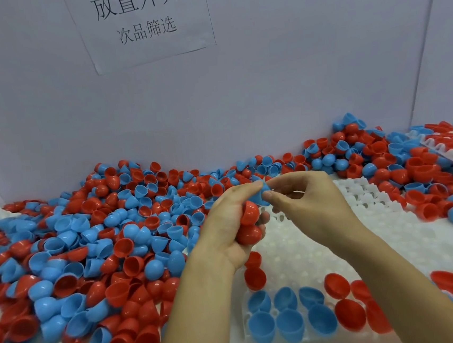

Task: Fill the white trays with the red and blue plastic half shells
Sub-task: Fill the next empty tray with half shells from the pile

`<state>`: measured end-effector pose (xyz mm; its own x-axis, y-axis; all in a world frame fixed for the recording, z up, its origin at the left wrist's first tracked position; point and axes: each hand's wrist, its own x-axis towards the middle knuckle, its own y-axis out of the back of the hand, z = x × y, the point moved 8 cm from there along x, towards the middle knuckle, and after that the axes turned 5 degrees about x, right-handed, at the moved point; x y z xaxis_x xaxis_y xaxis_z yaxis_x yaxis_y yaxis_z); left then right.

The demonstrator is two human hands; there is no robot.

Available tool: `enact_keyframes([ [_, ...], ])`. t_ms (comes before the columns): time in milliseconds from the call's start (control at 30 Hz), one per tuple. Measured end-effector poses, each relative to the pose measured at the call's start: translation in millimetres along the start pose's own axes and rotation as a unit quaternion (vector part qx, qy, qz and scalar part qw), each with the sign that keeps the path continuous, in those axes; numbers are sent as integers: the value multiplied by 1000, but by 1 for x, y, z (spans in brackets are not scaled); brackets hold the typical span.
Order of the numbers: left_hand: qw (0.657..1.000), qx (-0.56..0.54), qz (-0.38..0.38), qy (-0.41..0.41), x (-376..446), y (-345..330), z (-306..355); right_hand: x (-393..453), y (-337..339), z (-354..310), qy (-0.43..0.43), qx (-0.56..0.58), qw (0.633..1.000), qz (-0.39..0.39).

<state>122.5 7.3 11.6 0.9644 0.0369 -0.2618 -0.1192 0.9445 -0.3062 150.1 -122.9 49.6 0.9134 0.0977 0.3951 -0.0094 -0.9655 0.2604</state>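
A person's left hand (230, 226) cradles two red half shells (248, 224), while the right hand (305, 199) pinches a blue half shell (262, 195) just above them. The white tray (310, 246) lies directly below, mostly unfilled. Best to seat the blue shell squarely into a vacant pocket.

Two hands — left (226, 226), right (310, 204). Two white trays: a near one (310, 251), another (450, 149) at far right. The near tray holds six blue shells (285, 323) and perhaps six red (348, 315) — loose shells (93, 239) beyond counting. One paper sign (139, 22).
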Motion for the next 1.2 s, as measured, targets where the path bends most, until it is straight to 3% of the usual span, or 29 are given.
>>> enact_keyframes([
  [167,999,34,-14,13,-1,-2,-2,0,1,1,0,-20,1000,7],
  [267,999,7,32,3,0,8,3,2,9,0,-8,-34,999,5],
  [367,995,-32,96,-6,3,25,6,0,2,1,-10,-112,989,-95],
  [500,990,-51,132,-9,4,35,6,-18,-23,10,-52,-218,941,-254],
  [633,989,-51,138,-5,4,33,5,-31,-36,17,-52,-334,891,-303],
  [767,989,-62,133,10,5,30,2,-33,-43,21,-59,-359,878,-310],
  [1000,986,-75,151,17,5,34,0,-31,-28,14,-47,-295,896,-328],
  [1133,984,-67,166,-1,4,34,2,-21,-19,-14,12,-126,970,-206],
  [1200,983,-39,180,-20,4,34,3,-23,-24,-23,17,-31,985,-168],
])
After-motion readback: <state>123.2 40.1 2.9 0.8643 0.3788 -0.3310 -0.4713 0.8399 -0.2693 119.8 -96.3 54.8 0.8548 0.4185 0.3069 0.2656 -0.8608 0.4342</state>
